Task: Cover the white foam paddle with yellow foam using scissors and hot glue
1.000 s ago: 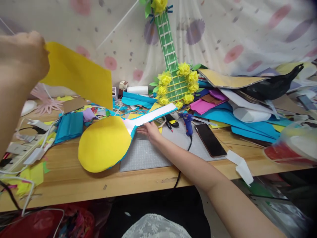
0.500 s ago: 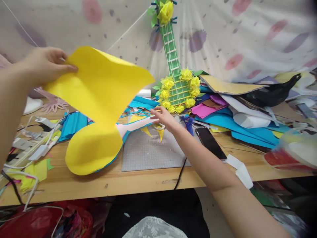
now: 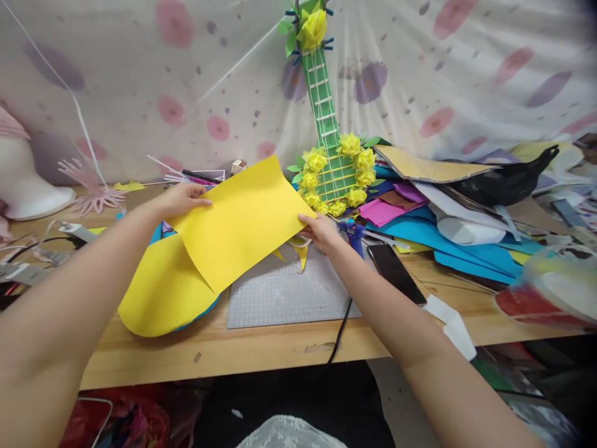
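A sheet of yellow paper [image 3: 245, 221] is stretched between my hands above the table. My left hand [image 3: 185, 198] pinches its upper left edge, and the fingers of my right hand [image 3: 319, 230] are closed on its right corner. Below the sheet lies a guitar-shaped cutout with a rounded yellow body [image 3: 163, 286] and a blue rim; its neck is hidden under the sheet. To the right is a grey cutting mat [image 3: 289, 292] with pointed yellow scraps [image 3: 302, 255] near my right hand. A blue glue gun [image 3: 354, 235] lies just beyond that hand.
A green paper guitar [image 3: 326, 115] with yellow flowers leans against the curtain. A phone [image 3: 395, 272] lies right of the mat, near piled coloured paper [image 3: 471, 239] and a plastic tub [image 3: 550, 289]. Chargers and cables [image 3: 37, 261] crowd the left; a white mannequin head [image 3: 32, 180] stands behind.
The yellow sheet has come down and flattened over the cutout's neck. My left hand moved right and down with it; my right hand has shifted slightly and now grips the sheet's corner.
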Available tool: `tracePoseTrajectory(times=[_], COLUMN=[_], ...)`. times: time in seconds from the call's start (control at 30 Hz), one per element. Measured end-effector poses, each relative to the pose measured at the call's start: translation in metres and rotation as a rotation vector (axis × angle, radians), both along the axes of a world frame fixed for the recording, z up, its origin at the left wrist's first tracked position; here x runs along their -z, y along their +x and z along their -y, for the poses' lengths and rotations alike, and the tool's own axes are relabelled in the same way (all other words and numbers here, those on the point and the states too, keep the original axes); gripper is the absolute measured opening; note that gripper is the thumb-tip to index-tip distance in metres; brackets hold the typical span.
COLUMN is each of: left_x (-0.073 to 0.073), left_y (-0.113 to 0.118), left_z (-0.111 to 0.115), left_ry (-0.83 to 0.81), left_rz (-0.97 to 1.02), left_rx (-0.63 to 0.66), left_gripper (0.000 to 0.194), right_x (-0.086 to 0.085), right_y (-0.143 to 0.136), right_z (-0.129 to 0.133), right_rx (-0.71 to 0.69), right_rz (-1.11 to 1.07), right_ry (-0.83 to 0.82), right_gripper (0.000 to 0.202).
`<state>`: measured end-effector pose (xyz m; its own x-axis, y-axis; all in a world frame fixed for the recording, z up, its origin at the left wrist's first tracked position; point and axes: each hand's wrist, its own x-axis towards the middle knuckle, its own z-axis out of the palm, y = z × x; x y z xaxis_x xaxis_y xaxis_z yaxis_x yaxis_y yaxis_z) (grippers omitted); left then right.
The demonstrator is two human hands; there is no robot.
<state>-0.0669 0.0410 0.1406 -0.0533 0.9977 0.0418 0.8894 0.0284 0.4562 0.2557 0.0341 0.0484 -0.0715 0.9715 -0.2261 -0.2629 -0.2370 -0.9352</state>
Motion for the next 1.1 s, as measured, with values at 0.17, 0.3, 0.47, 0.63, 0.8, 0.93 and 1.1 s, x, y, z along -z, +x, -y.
tracePoseTrajectory(times=[0.17,0.3,0.47,0.63,0.8,0.93,1.1], left_x=[0.007,0.014,0.036,0.063,0.1,0.123,0.127], left_y=[0.009,0.026,0.041,0.045,0.055,0.066,0.07], left_z=[-0.013,-0.015,-0.008,0.016,0.048,0.062,0.065], left_ry=[0.083,0.311,0.28,0.111,0.057,-0.058,-0.085], left_rz=[-0.37,-0.326,-0.383,-0.277,-0.291,-0.379,-0.411], left_rx=[0.014,-0.01,-0.001,0.051,0.288,0.291,0.272], left_gripper=[0.037,0.032,0.023,0.029,0.051,0.069,0.073], right_x=[0.011,0.029,0.05,0.052,0.042,0.042,0.045], right_y=[0.009,0.016,0.023,0.029,0.033,0.036,0.037], right_z=[-0.003,-0.008,-0.02,-0.027,-0.02,-0.018,-0.019], right_rx=[0.012,0.03,0.031,0.003,0.0,0.08,0.082], right_rz=[0.415,0.643,0.829,0.794,0.897,1.034,1.112], right_ry=[0.111,0.173,0.241,0.211,0.162,0.183,0.172], right_gripper=[0.007,0.012,0.017,0.019,0.024,0.038,0.034])
